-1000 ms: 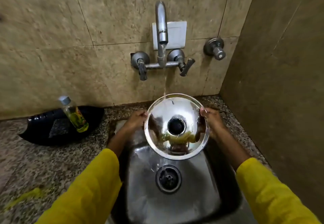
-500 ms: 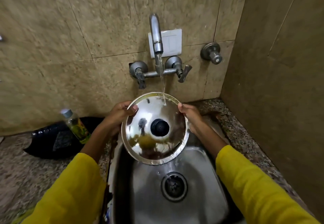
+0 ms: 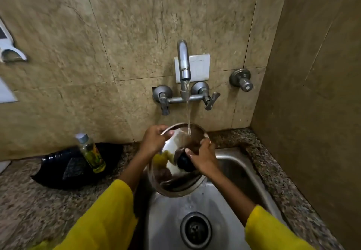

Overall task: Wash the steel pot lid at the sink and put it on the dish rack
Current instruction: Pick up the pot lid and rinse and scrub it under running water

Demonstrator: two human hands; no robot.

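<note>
The round steel pot lid (image 3: 172, 179) with a black knob (image 3: 184, 163) is tilted over the steel sink (image 3: 230, 163), under running water from the wall tap (image 3: 183, 62). My left hand (image 3: 154, 141) grips the lid's upper left rim. My right hand (image 3: 202, 157) lies flat on the lid's top face beside the knob, fingers spread against the metal. The stream strikes the lid near its far edge. No dish rack is in view.
A small bottle of yellow-green liquid (image 3: 90, 153) stands on a black tray (image 3: 64, 169) on the granite counter left of the sink. The drain (image 3: 195, 230) sits in the basin below. A side wall closes in on the right.
My right hand left the lid's right rim and now rests on the top face by the knob. The lid tilted more steeply, and the camera view lifted.
</note>
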